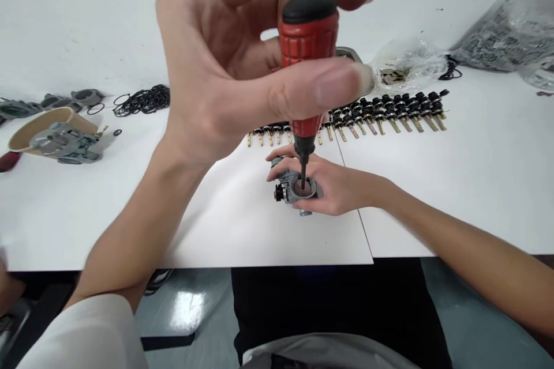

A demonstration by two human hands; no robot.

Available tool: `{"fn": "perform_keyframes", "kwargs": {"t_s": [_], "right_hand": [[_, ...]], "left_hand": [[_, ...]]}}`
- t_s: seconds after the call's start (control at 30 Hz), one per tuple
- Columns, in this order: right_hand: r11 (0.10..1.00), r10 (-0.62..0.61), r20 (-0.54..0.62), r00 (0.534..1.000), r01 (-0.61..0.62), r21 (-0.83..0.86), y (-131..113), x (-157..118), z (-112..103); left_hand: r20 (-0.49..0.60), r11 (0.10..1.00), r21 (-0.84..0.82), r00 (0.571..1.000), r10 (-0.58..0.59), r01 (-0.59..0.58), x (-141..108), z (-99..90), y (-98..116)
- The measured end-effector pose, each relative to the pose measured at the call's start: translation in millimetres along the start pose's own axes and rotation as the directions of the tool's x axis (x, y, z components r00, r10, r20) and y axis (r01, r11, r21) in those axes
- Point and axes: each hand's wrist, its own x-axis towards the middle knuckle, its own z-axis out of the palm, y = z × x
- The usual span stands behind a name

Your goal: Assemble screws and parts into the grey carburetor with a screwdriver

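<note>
White tabletop (242,228), screwdriver (309,37) in grip of left hand (208,78) above housing (291,190) in right hand (331,187)

No text, label, brand, number or sign can be read here.

A white sleeve (86,334) ends near the left elbow, above bare forearms (147,207). A pale grey top (337,349) meets plain black legwear (341,305) at the waist. The left hand (203,69) and right hand (333,184) are ungloved, the left thumbnail (366,78) extending past its fingertip.
</note>
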Motion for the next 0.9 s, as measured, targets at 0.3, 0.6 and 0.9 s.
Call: {"fn": "perform_keyframes", "kwargs": {"t_s": [0.3, 0.6, 0.9], "right_hand": [[1.0, -0.023, -0.009, 1.0, 0.023, 0.002, 2, 2, 1], [0.999, -0.032, -0.013, 0.999, 0.032, 0.003, 3, 1, 0], [0.996, -0.085, -0.044, 0.995, 0.083, -0.045, 7, 1, 1]], "left_hand": [[-0.008, 0.989, -0.14, 0.999, -0.042, 0.041, -3, 18.1, 11], [0.06, 0.939, -0.251, 0.972, -0.229, 0.236, -5, 2.4, -1], [-0.085, 0.838, -0.288, 0.86, -0.504, 0.463, -9, -1.9, 23]]}}
